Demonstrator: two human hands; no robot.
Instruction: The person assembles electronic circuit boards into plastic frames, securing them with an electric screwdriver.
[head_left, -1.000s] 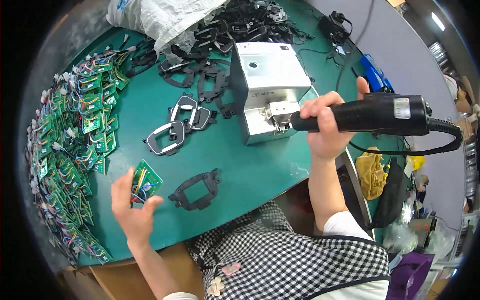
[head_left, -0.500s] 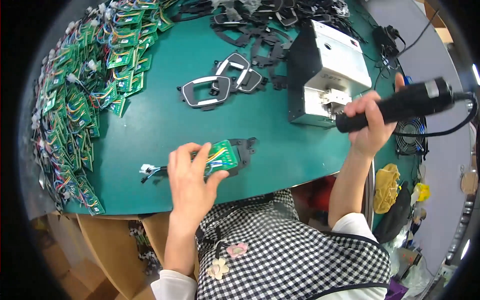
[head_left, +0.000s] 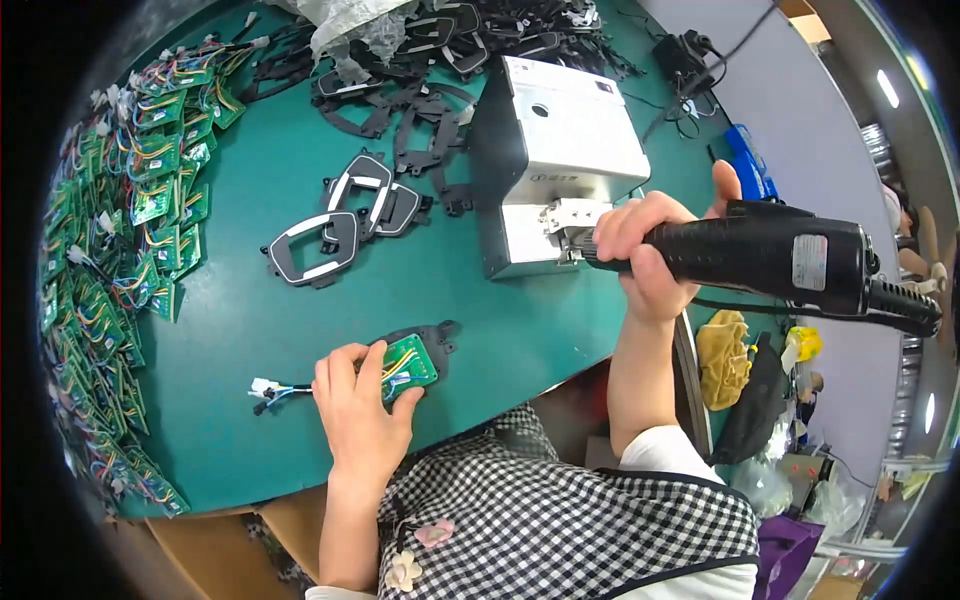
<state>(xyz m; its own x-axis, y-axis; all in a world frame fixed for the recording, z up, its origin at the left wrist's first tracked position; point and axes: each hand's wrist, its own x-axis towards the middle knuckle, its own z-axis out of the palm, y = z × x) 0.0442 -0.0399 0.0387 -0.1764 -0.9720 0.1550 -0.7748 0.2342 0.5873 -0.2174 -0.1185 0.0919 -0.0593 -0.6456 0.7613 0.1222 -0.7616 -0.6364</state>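
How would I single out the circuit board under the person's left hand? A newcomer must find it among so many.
Start at the grey metal box on the green table, then come toward the near edge. There the left hand presses one small green circuit board onto a black plastic frame. It lies alone; the others are heaped at the far left.

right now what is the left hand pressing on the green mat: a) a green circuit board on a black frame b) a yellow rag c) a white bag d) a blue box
a: the left hand lies on a green circuit board seated on a black frame, coloured wires trailing to its left.
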